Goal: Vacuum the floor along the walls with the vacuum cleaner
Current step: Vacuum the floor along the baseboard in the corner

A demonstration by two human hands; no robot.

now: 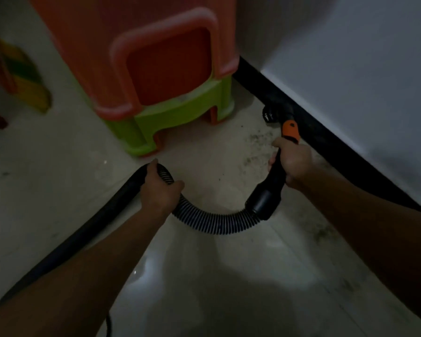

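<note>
While the hose is clasped by the left grip, the wand is clenched in the right grip, its nozzle pointed ahead beside the baseboard.

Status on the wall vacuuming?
Left grip holds hose. Right grip holds wand; nozzle at baseboard. Stacked stools close beside nozzle.

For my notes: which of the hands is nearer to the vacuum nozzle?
Right. The right hand grips the handle just behind the nozzle; the left hand holds the ribbed hose farther back.
</note>
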